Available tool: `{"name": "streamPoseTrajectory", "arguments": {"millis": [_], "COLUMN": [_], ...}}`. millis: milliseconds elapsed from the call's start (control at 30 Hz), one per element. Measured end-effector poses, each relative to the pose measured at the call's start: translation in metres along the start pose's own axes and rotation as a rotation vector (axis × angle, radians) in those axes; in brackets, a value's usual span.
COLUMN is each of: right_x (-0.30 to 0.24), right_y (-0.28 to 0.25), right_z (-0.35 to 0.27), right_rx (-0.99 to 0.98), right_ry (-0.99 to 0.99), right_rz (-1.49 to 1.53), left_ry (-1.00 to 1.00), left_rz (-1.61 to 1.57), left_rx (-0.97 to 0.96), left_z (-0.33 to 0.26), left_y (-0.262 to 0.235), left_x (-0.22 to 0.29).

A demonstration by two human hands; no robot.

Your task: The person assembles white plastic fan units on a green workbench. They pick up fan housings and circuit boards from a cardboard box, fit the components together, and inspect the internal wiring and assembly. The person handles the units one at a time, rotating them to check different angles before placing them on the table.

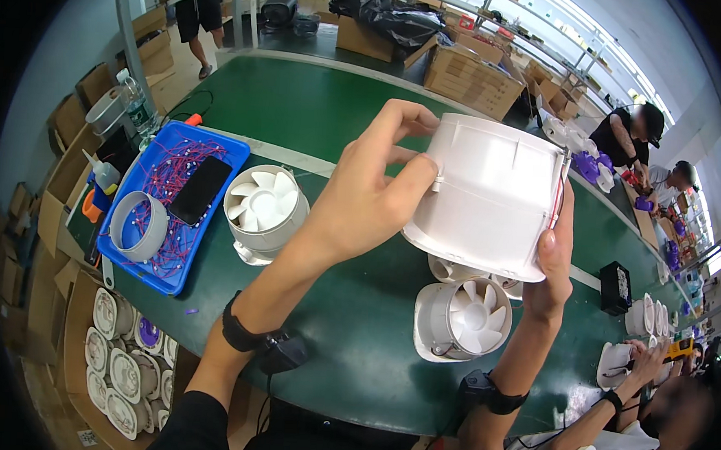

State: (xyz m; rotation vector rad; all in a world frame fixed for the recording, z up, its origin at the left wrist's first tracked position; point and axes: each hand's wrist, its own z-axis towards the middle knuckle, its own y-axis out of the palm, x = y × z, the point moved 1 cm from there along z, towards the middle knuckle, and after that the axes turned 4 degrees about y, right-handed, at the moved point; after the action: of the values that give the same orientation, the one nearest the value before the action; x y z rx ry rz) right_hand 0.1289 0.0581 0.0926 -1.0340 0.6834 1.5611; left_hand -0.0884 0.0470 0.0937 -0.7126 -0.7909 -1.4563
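Between my two hands a white round plastic fan housing point(484, 199) is held up above the green table, its side toward me. My left hand point(383, 181) grips its left edge, with the thumb on the outer wall and fingers over the rim. My right hand point(556, 260) supports the right side, thumb near a thin red and black wire running along the wall. Below it sits a white fan point(476, 317) with its blades facing up, partly beside other fan parts that the housing hides. Left of my left hand stands another white fan point(265, 208).
A blue tray point(180, 273) holds tangled red wires, a black phone point(202, 190) and a white ring point(139, 226). A carton point(76, 357) of fan units stands at lower left. A black box point(616, 287) lies at right, near a co-worker's hands point(647, 362) and a yellow tool point(680, 349).
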Motion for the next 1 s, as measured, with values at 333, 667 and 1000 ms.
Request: {"name": "streamPoseTrajectory", "arguments": {"millis": [333, 667, 1000], "right_x": [0.021, 0.037, 0.047], "right_y": [-0.011, -0.023, -0.031], "right_z": [0.006, 0.002, 0.011], "right_rx": [0.097, 0.141, 0.195], "right_ry": [0.146, 0.334, 0.302], "right_rz": [0.169, 0.504, -0.051], "left_ry": [-0.084, -0.441, -0.280], "left_rz": [0.006, -0.590, -0.189], "left_rx": [-0.067, -0.269, -0.126], "left_z": [0.009, 0.001, -0.008], "left_y": [-0.002, 0.020, 0.046], "left_x": [-0.022, -0.045, -0.069]}}
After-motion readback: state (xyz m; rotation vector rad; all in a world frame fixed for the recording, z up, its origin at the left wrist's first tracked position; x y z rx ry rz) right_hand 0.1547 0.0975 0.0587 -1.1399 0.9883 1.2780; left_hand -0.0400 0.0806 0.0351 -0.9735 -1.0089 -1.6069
